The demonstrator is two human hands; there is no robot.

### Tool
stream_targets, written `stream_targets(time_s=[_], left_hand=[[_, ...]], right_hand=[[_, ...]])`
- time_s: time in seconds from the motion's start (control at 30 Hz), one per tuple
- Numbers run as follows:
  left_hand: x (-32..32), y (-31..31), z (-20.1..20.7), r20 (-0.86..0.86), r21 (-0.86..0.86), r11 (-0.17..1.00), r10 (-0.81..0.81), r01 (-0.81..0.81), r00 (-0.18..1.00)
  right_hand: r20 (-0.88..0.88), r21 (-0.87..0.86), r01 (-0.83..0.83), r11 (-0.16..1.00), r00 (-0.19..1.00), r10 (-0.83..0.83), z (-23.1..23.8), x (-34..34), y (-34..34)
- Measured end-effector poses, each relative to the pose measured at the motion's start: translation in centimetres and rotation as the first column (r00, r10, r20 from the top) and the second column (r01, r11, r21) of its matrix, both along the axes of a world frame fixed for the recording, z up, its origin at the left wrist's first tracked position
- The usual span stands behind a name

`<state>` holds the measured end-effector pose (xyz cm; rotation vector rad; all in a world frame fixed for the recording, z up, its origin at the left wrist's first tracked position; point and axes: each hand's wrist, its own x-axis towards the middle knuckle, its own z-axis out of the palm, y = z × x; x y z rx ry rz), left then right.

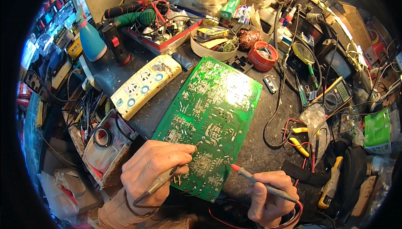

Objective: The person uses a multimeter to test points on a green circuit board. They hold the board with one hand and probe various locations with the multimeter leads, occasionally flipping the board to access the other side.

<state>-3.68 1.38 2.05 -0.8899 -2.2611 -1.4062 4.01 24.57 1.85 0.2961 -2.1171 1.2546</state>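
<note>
Green circuit board (226, 122): it lies in the centre of the frame, slanted, with a bright glare on its upper right part.
Left hand (153, 166): at the lower centre of the frame; the fingers are closed around a grey probe (155, 184), over the lower left edge of the board.
Right hand (272, 197): at the lower right of centre; the thumb and fingers grasp a red-tipped probe (248, 173), which points to the board's right edge.
Probe contact: whether the tips touch the board, one cannot tell.
Multimeter (333, 98): it rests at the right of the frame.
Power strip (146, 86): it lies upper left of the board.
</note>
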Motion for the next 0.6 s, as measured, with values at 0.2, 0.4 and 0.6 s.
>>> stream_targets(time_s=[0.2,0.4,0.6], left_hand=[[0.0,0.0,0.3,0.008,-0.014,1.0,0.002,-0.002,1.0],[0.1,0.1,-0.1,-0.008,-0.001,1.0,0.024,-0.024,1.0],[-0.4,1.0,-0.9,-0.078,0.075,0.994,0.081,-0.075,0.994]], right_hand=[[-0.011,0.033,0.015,0.999,1.0,-0.015,0.1,0.1,0.0],[-0.021,0.052,0.003,0.999,1.0,-0.002,0.1,-0.5,-0.3],[-0.103,0.124,-0.045,0.991,0.993,0.057,-1.0,-0.5,1.0]])
